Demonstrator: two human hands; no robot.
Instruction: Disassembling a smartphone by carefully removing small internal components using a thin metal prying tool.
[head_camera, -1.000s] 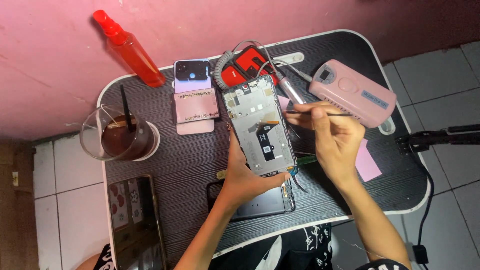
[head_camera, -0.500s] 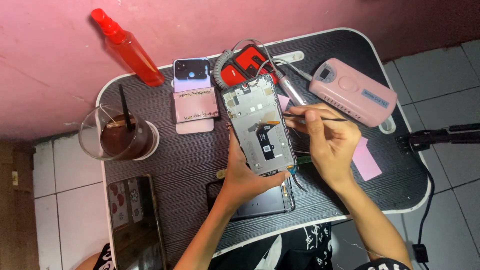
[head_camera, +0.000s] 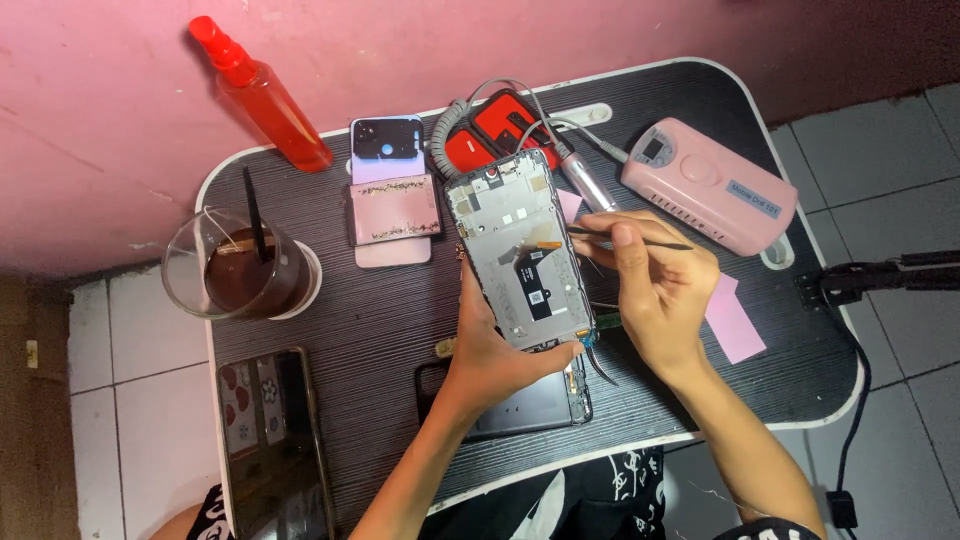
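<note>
Gripping an opened phone frame (head_camera: 520, 250) upright from below, the left hand (head_camera: 490, 350) steadies it while the right hand (head_camera: 655, 285) just beside pinches a thin metal pick (head_camera: 630, 238) touching its middle.

Your left hand (head_camera: 490, 350) is hiding the dark phone shell (head_camera: 530, 400); the near-left phone (head_camera: 272, 440) is running off the frame's edge.

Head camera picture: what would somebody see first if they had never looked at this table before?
An opened phone frame with its insides showing, held up mid-table in the left hand. The right hand pokes at it with a thin dark tool. After that, the bright red spray bottle at the far left corner and the glass of dark drink at the left edge.
</note>
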